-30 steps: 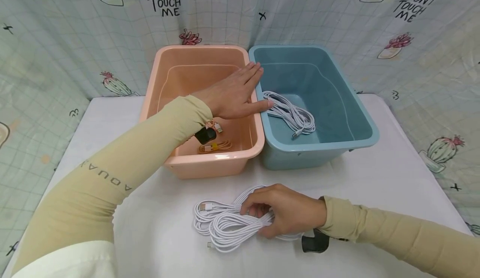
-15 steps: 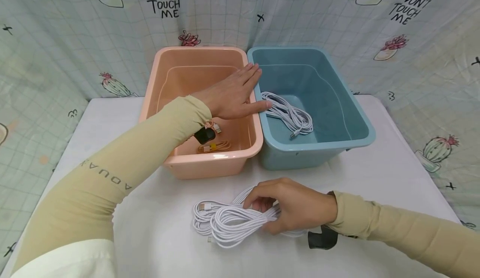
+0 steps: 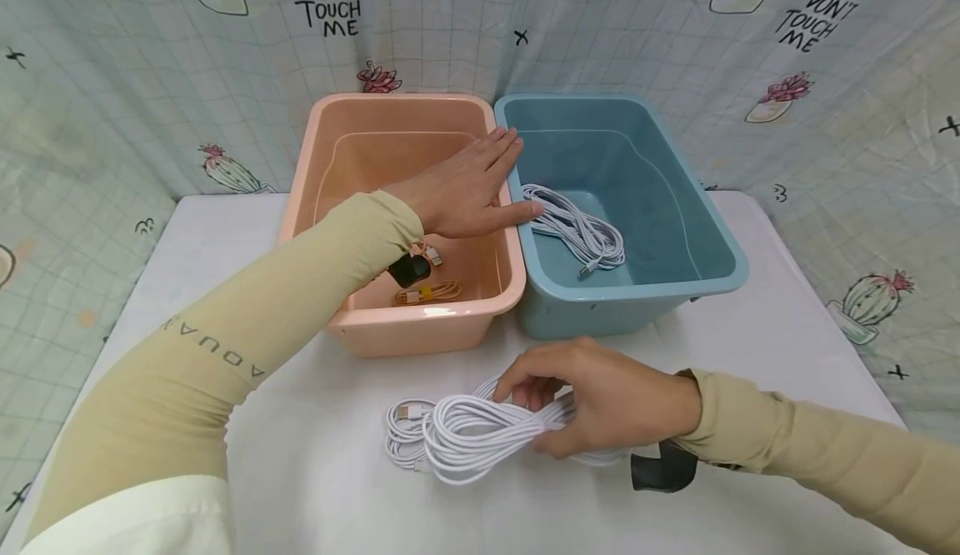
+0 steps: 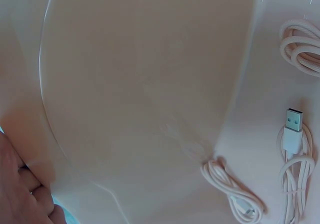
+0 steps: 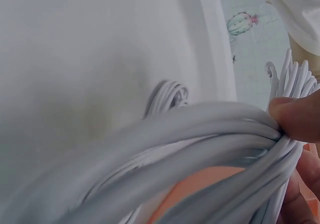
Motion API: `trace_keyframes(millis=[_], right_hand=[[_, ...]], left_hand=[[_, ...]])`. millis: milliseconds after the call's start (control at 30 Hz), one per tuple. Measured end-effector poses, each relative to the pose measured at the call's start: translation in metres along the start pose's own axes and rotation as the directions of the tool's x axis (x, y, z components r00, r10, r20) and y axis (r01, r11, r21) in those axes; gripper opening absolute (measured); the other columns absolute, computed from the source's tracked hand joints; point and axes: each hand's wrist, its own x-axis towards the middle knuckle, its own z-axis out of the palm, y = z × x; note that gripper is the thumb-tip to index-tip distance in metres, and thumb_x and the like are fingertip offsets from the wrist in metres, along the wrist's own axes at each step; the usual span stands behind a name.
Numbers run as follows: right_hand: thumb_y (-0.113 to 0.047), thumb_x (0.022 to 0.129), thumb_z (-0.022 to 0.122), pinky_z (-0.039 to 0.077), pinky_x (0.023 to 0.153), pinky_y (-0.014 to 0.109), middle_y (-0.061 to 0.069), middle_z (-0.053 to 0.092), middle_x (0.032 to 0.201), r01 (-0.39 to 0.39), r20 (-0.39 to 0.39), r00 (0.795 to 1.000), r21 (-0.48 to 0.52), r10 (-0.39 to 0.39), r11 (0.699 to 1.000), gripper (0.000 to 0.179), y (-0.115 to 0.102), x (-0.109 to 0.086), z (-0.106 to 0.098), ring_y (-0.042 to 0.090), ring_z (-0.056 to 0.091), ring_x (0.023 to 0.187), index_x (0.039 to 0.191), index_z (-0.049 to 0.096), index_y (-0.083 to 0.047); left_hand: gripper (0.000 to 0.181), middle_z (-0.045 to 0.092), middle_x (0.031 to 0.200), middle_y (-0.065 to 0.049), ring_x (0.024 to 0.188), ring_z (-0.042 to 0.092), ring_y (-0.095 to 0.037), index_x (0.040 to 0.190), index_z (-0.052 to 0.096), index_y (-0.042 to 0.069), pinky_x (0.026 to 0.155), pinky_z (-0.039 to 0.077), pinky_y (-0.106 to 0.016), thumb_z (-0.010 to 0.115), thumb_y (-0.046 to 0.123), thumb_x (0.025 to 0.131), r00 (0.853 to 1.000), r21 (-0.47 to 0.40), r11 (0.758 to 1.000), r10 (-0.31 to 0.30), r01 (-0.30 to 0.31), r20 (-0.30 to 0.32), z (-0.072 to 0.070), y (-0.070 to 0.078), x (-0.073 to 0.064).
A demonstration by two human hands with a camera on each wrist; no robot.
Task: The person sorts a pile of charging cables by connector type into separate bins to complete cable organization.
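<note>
My right hand grips a coiled white USB cable at its tied middle, thumb in front and fingers behind. In the right wrist view the held cable hangs above the table. Another white cable coil lies under and behind it, its USB plug showing at the left. My left hand rests palm down, fingers straight, across the touching rims of the peach bin and the blue bin. A white cable bundle lies inside the blue bin.
Several peach-coloured cables lie in the peach bin, partly hidden by my left arm in the head view. A white cloth covers the table. Behind the bins hangs a printed curtain.
My right hand has lifted the coiled white cable slightly and moved a little right and toward the bins. The second coil stays on the table; my left hand keeps its place.
</note>
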Motion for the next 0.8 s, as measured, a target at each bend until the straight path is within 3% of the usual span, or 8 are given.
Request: trace_keyframes(millis=[333, 800], right_hand=[[-0.009, 0.078, 0.089, 0.060, 0.083, 0.023, -0.011, 0.070, 0.104, 0.067, -0.044, 0.997, -0.005, -0.067, 0.998, 0.051, -0.012, -0.005, -0.015, 0.003, 0.064, 0.092, 0.123, 0.068, -0.021], [-0.012, 0.079, 0.090, 0.060, 0.083, 0.024, -0.012, 0.069, 0.106, 0.073, -0.099, 0.992, -0.078, -0.081, 0.994, 0.050, -0.034, -0.007, -0.041, 0.006, 0.064, 0.092, 0.123, 0.068, -0.023]], left_hand=[[0.098, -0.006, 0.177, -0.009, 0.165, -0.010, -0.025, 0.167, -0.002, 0.007, 0.136, 0.001, -0.046, 0.035, 0.070, 0.102, 1.000, -0.005, 1.000, 0.002, -0.002, -0.001, 0.000, -0.001, 0.000], [0.097, -0.007, 0.177, -0.010, 0.165, -0.010, -0.025, 0.166, -0.003, 0.006, 0.136, 0.001, -0.044, 0.036, 0.069, 0.103, 1.000, 0.000, 1.000, 0.013, -0.013, 0.005, 0.000, -0.001, 0.000]])
